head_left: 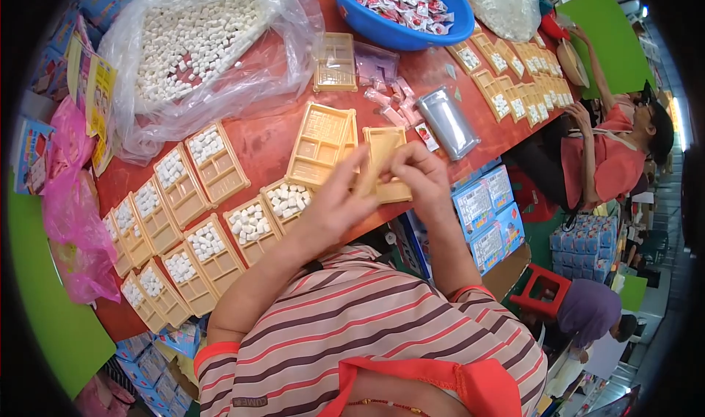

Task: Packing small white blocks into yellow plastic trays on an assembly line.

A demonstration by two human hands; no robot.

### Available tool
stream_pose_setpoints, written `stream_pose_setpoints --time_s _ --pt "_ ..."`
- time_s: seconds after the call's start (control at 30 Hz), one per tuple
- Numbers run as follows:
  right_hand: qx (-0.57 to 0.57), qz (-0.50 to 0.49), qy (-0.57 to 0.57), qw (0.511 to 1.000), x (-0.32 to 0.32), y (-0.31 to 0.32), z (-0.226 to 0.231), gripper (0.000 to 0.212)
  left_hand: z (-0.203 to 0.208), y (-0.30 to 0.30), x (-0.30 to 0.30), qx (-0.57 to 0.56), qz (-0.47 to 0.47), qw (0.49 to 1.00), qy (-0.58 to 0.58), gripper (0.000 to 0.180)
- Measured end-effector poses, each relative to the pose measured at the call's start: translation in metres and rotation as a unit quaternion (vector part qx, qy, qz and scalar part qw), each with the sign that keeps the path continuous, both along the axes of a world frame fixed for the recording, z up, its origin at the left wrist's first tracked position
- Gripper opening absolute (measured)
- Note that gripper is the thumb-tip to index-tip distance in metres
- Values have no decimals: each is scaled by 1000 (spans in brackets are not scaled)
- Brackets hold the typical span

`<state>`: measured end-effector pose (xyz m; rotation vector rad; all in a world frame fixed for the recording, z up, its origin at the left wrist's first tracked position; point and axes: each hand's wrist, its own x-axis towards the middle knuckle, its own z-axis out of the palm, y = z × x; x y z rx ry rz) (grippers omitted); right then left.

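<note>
Both hands are at the red table's near edge, around tan plastic compartment trays. My left hand [344, 194] grips a tilted tan tray [383, 144] from its left side, fingers pointing up along it. On the same tray's right side, my right hand [422, 176] has curled fingers pressed together. Its fingertips are partly hidden. Beneath the hands shows part of another tan tray [393, 191]. Just left of them lies a stack of unfilled tan trays [321, 142]. Next to my left forearm is a tray holding small white pieces [287, 199] in one compartment.
Rows of part-filled trays [208, 246] spread leftward. Behind them lies a clear bag of white pieces [194, 46]. A blue basin [461, 31] of small packets stands at the back, near pink packets [400, 98] and a grey pack [446, 122]. At far right, a person [598, 153] reaches toward more trays.
</note>
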<state>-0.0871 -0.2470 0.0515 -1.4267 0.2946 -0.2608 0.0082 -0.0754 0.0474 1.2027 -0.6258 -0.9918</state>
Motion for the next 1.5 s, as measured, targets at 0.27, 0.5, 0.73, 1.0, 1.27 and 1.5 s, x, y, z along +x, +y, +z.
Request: stream_pose_setpoints --time_s 0.27,0.5,0.73,1.0,1.27,1.5 --pt "44 51 1 998 -6 31 3 11 -29 9 -14 -88 114 957 252 61" --pt "-92 -29 9 995 32 20 -5 57 -22 23 10 -137 224 931 255 54" --pt "-9 92 -4 996 81 48 -11 64 -8 42 29 -143 227 931 250 52" --pt "-191 212 -89 954 199 75 24 48 -8 88 81 -191 365 888 207 49" --pt "-570 122 -56 810 398 77 -56 64 3 131 116 -182 428 862 200 47" --pt "-637 98 -118 755 419 133 -69 41 -1 139 172 -193 451 853 180 48"
